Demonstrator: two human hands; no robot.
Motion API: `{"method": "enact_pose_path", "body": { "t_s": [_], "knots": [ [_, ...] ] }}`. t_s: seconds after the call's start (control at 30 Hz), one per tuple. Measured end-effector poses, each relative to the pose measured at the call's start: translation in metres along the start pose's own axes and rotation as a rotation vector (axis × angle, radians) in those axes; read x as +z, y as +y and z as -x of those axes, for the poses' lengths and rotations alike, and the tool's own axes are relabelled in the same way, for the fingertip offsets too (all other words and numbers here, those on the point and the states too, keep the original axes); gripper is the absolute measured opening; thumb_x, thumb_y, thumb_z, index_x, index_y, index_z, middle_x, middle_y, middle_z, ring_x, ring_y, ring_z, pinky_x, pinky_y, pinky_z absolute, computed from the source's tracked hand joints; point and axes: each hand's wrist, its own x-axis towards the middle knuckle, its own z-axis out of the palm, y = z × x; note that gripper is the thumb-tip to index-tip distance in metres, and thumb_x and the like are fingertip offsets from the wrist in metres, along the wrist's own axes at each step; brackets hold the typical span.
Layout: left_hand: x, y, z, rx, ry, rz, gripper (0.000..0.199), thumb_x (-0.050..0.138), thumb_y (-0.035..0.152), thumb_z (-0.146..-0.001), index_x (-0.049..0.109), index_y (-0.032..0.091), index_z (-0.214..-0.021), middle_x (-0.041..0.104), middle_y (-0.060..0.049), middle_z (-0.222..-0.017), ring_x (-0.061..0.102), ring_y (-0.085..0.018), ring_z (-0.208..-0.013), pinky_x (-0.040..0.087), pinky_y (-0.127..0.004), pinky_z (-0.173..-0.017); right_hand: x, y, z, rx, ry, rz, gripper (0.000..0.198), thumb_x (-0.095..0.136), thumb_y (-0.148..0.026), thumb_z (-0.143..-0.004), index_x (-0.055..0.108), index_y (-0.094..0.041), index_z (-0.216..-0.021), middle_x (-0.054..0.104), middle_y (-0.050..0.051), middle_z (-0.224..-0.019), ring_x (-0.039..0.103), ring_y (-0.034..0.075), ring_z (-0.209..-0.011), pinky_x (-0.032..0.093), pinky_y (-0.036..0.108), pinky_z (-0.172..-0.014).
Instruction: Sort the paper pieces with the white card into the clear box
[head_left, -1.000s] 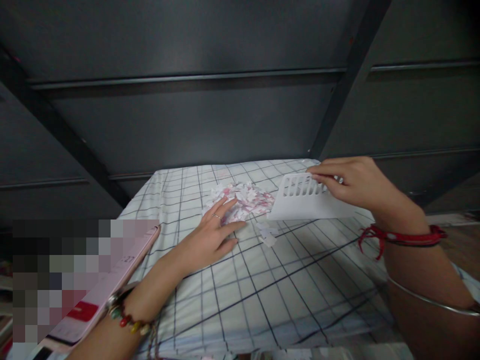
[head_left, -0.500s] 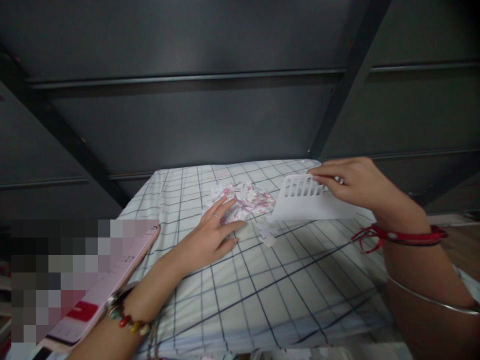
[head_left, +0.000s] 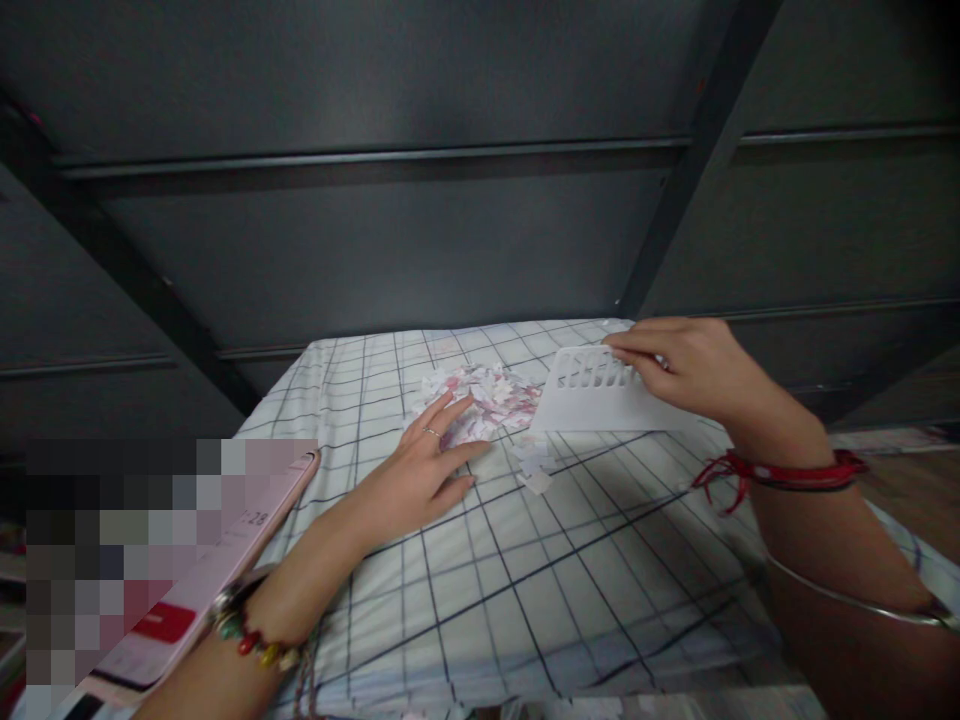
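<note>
A heap of torn paper scraps [head_left: 499, 392], white with some pink, lies on the checked cloth [head_left: 480, 600]. My left hand [head_left: 431, 460] rests at the heap's near left side, fingers spread and holding nothing. In my right hand [head_left: 679, 365] the top edge of a white flat plastic scraper [head_left: 600, 408] with a row of slots is pinched between thumb and fingers. It stands tilted on its long edge at the heap's right side. A few loose scraps [head_left: 535, 468] lie in front of the heap, between the left hand and the scraper.
A pink phone [head_left: 217, 560] with a lit screen stands at the left beside my left forearm, partly under a blurred patch. Dark grey panels [head_left: 390, 240] with metal bars rise behind the table's far edge.
My right hand has moved the scraper a little to the left, closer against the paper heap. The left hand has stayed in place.
</note>
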Motion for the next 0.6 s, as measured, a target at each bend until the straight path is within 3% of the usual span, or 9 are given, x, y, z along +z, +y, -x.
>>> {"method": "enact_pose_path", "body": {
  "t_s": [0.1,0.27,0.43,0.6],
  "knots": [
    [0.0001,0.0001,-0.0001,0.006,-0.004,-0.019,0.034,0.051,0.013,-0.085,0.055,0.020,-0.118,0.019,-0.008,-0.147,0.008,-0.033,-0.137,0.023,-0.054,-0.108,-0.0013,-0.0005,-0.0007,0.011,0.050,-0.007,0.029,0.042,-0.022,-0.084,0.070,-0.024,-0.089,0.072,0.002,-0.085,0.067,0.019,-0.080,0.053,0.032,-0.071],
    [-0.0002,0.0004,-0.0008,0.009,-0.014,-0.025,0.034,0.050,0.013,-0.085,0.055,0.019,-0.119,0.019,-0.010,-0.146,0.009,-0.035,-0.137,0.023,-0.054,-0.108,-0.0027,-0.0020,-0.0018,-0.030,-0.016,-0.028,0.030,0.040,-0.021,-0.084,0.070,-0.022,-0.088,0.072,0.002,-0.084,0.067,0.019,-0.078,0.053,0.031,-0.069],
    [-0.0005,0.0000,-0.0006,0.007,-0.015,-0.019,0.034,0.050,0.014,-0.086,0.055,0.019,-0.119,0.017,-0.009,-0.147,0.010,-0.035,-0.136,0.024,-0.054,-0.107,-0.0037,-0.0050,-0.0021,-0.016,0.034,-0.037,0.028,0.042,-0.021,-0.084,0.070,-0.023,-0.089,0.072,0.002,-0.087,0.067,0.019,-0.080,0.053,0.031,-0.071],
    [-0.0027,0.0016,-0.0006,-0.005,-0.018,-0.017,0.034,0.051,0.014,-0.086,0.055,0.020,-0.119,0.018,-0.008,-0.147,0.010,-0.034,-0.137,0.024,-0.054,-0.108,-0.0043,-0.0091,-0.0052,-0.082,-0.001,-0.085,0.031,0.039,-0.020,-0.083,0.070,-0.021,-0.086,0.072,0.002,-0.082,0.067,0.017,-0.077,0.053,0.029,-0.070]
  ]
}}
